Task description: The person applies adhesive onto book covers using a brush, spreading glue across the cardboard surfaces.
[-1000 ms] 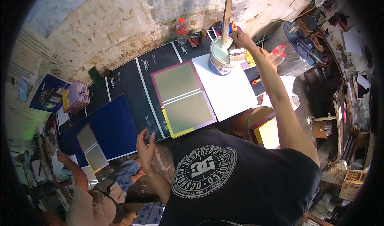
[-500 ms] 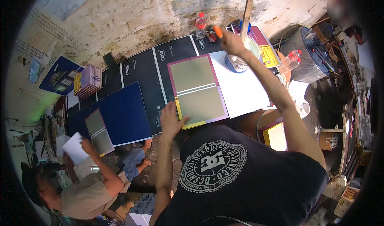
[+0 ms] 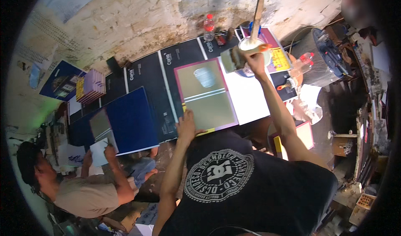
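My right hand [image 3: 255, 61] grips a wide paintbrush [image 3: 234, 60], its orange handle end up at the right and its blurred head just left of the tub. The round tub [image 3: 267, 52] holds something white and a wooden stick [image 3: 257, 17]. Below my left hand [image 3: 186, 126] lies an opened book cover [image 3: 209, 111] with two grey-beige boards and a purple and yellow border. My left fingers rest flat on its lower left edge. On the cover's upper board is a wet white patch [image 3: 204, 77].
A white sheet [image 3: 252, 104] lies right of the cover. Behind stands a red-capped bottle [image 3: 209, 27]. Another brush [image 3: 286, 85] lies at the right. At left, a co-worker [image 3: 87, 190] handles a white sheet [image 3: 99, 151] beside a dark blue sheet [image 3: 129, 119] and stacked books [image 3: 91, 85].
A white patch has appeared on the upper board. My right hand has moved down, turning the brush handle rightward. My left hand has shifted slightly right. The co-worker's sheet has moved right.
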Demonstrator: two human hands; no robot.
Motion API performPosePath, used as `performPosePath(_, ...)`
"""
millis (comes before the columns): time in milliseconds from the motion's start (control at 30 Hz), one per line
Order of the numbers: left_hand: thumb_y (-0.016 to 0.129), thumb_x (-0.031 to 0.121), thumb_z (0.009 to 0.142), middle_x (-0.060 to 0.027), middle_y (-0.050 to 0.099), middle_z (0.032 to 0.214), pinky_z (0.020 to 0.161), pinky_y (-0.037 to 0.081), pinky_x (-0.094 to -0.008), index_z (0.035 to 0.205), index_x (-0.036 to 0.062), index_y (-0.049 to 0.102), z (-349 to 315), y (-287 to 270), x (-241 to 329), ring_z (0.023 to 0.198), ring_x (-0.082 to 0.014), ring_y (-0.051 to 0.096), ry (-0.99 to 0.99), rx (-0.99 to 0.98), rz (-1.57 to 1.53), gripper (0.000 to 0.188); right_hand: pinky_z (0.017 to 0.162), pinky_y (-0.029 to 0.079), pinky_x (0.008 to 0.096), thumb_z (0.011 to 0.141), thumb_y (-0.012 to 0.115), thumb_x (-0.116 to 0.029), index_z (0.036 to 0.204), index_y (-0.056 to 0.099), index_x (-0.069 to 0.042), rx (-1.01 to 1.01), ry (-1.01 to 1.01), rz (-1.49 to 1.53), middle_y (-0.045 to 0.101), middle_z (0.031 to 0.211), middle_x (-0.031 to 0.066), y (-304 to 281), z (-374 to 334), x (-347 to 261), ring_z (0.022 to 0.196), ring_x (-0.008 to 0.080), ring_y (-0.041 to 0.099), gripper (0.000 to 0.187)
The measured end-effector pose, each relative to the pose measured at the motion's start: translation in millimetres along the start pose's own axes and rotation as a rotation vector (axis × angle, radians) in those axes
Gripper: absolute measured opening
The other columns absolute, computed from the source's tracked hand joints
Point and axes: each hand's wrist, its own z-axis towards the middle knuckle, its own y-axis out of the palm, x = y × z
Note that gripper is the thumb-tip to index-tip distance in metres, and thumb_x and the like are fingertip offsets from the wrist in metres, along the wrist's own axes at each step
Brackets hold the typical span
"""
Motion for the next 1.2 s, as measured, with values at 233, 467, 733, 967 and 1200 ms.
performPosePath(233,0.086,0.057,0.06,-0.0125,0.029,0.158,0.093,0.045,-0.0614,0.15,0.0046,0.033,-2,5,-8,0.125,-0.0398,0.049,0.021,0.021,-0.012,0.117,0.049,0.034,0.0198,0.09,0.077,-0.029,0.109,0.07,0.0,0.097,0.085,0.537,0.058,0.071,-0.0038,-131,51,-47,0.057,0.0042,0.048,0.036)
performPosePath(467,0.089,0.052,0.062,-0.0126,0.027,0.159,0.094,0.046,-0.062,0.151,0.0039,0.031,-3,18,-14,0.127,-0.0423,0.048,0.02,0.029,-0.097,0.116,0.069,0.052,0.0466,0.093,0.062,-0.054,0.079,0.068,-0.001,-0.156,0.084,-0.585,0.07,0.077,0.0204,-96,83,-22,0.077,0.038,0.071,0.055)
performPosePath(733,0.088,0.05,0.065,-0.0123,0.026,0.16,0.095,0.045,-0.0606,0.152,0.0033,0.028,-9,22,-19,0.129,-0.0431,0.047,0.049,0.067,-0.132,0.116,0.074,0.052,0.0506,0.093,0.058,-0.046,0.096,0.063,0.002,-0.55,-0.198,-1.059,0.069,0.08,0.0236,-76,123,-1,0.082,0.0427,0.069,0.048)
performPosePath(967,0.084,0.05,0.07,-0.014,0.031,0.157,0.096,0.043,-0.0583,0.15,0.0018,0.033,-18,12,-24,0.124,-0.0435,0.048,0.091,0.235,-0.224,0.107,0.076,0.054,0.0516,0.082,0.074,-0.036,0.111,0.06,-0.005,-0.339,-0.081,-0.804,0.07,0.093,0.024,-44,48,-101,0.089,0.0427,0.068,0.045)
performPosePath(1200,0.084,0.052,0.067,-0.0091,0.038,0.152,0.091,0.044,-0.0565,0.142,0.0026,0.042,-14,-2,-26,0.116,-0.0356,0.053,0.182,0.045,0.002,0.099,0.073,0.054,0.0458,0.079,0.075,-0.014,0.109,0.061,-0.007,-0.204,-0.276,-0.315,0.064,0.103,0.0181,54,-125,-100,0.091,0.037,0.067,0.034)
